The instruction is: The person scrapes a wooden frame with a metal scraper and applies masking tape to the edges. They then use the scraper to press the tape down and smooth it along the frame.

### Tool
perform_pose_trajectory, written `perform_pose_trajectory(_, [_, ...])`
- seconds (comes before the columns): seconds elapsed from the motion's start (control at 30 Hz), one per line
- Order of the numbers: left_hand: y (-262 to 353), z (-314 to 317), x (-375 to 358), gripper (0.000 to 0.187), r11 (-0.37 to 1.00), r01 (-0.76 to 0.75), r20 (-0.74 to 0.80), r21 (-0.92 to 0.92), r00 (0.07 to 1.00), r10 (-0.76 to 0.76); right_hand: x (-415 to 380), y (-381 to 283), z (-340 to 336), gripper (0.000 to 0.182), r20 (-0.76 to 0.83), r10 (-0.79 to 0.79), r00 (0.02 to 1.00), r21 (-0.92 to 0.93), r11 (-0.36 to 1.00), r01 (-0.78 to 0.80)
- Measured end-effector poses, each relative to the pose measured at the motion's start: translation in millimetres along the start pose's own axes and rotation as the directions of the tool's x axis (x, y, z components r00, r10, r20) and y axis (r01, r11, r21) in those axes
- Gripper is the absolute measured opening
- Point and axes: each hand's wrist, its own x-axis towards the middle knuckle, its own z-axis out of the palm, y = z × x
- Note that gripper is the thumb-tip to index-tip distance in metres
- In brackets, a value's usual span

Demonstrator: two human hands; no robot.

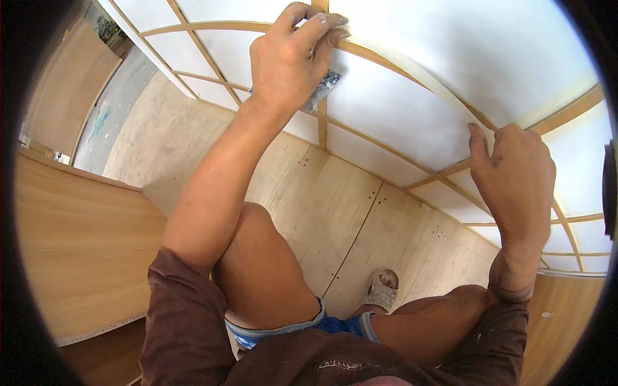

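A large white panel (pixel 393 109) with a grid of light wooden strips stands in front of me. Along one of its wooden bars runs a thin pale strip (pixel 444 90), bowed slightly off the surface between my hands. My left hand (pixel 290 58) pinches it near the top, fingertips right at a crossing of the bars. At the lower right, my right hand (pixel 518 174) has its thumb and curled fingers closed on the strip's other stretch. Partly hidden behind my left hand is a shiny, crinkled grey-blue packet (pixel 325 89) against the panel.
Pale plywood boards (pixel 335 212) with screw holes cover the floor. A wooden panel (pixel 90 244) stands close on my left, with another wooden board (pixel 71 77) beyond it. At the lower right is a wood-faced surface (pixel 566 315). My sandalled foot (pixel 383 289) rests on the plywood.
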Motion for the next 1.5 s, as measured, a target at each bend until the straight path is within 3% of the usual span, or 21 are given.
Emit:
perform_pose_trajectory(0.27, [0.4,1.3,4.5,0.019,0.998,-0.046,0.007,-0.034,0.999,0.046,-2.7,-3.7,-3.6,0.040,0.036,-0.020,0.999,-0.014,1.000,0.020])
perform_pose_trajectory(0.33, [4.0,2.3,3.9,0.017,0.999,0.038,0.037,-0.014,0.999,-0.038,-2.7,-4.2,-3.3,0.041,0.044,-0.015,0.999,-0.011,1.000,0.015])
perform_pose_trajectory(0.77, [3.7,0.1,2.1,0.018,0.990,0.072,0.083,0.125,0.993,-0.083,-3.2,-4.9,-4.8,0.042,0.049,-0.026,0.998,-0.016,1.000,0.027])
perform_pose_trajectory(0.83, [5.4,0.2,2.9,0.022,0.998,0.062,0.056,-0.003,0.997,-0.061,-3.5,-3.9,-3.6,0.042,0.042,-0.027,0.999,-0.018,0.999,0.028])
perform_pose_trajectory(0.97, [1.1,0.7,3.6,0.026,1.000,0.019,0.055,-0.021,0.998,-0.018,-1.6,-4.5,-5.1,0.042,0.054,-0.021,0.998,-0.015,1.000,0.022])
perform_pose_trajectory(1.17, [2.4,0.4,3.0,0.026,0.995,0.071,0.106,0.075,0.991,-0.079,-0.9,-3.2,-2.6,0.041,0.052,-0.030,0.998,-0.017,0.999,0.031])
perform_pose_trajectory(1.27, [2.5,-0.8,3.3,0.025,0.991,0.007,0.123,0.132,0.992,-0.023,-1.0,-0.3,0.0,0.040,0.035,-0.038,0.999,-0.036,0.999,0.040])
perform_pose_trajectory(1.33, [3.9,-0.1,4.9,0.025,0.998,-0.018,0.038,0.053,0.999,0.016,-0.2,2.8,0.3,0.040,0.037,-0.029,0.999,-0.037,0.999,0.031])
perform_pose_trajectory(1.5, [4.4,-1.8,5.0,0.022,0.997,0.075,0.107,-0.024,0.992,-0.072,2.7,6.0,-2.2,0.041,0.052,0.040,0.998,-0.034,0.999,-0.038])
